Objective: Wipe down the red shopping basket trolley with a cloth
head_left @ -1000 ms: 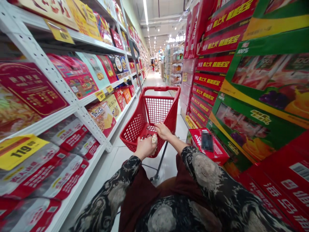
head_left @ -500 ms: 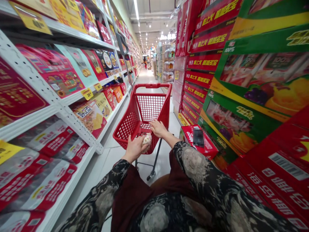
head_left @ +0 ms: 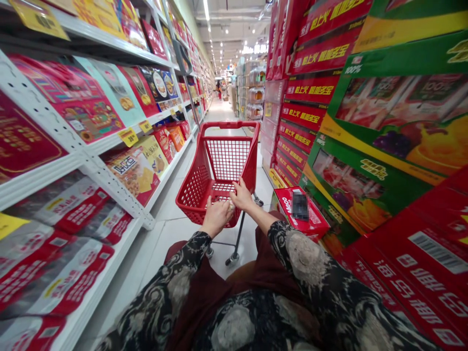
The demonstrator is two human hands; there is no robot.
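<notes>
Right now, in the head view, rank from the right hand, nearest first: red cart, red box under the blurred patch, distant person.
1. Red cart: just ahead of the right hand.
2. Red box: off to the right.
3. Distant person: far down the aisle.

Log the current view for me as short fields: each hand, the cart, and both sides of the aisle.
left hand: at the near end of the red cart, fingers curled, grip unclear
right hand: close beside the left hand, fingers bent, grip unclear
cart: wheeled, ahead of the person
left side: white shelf, yellow price tag
right side: stacked red cartons, green cartons
</notes>
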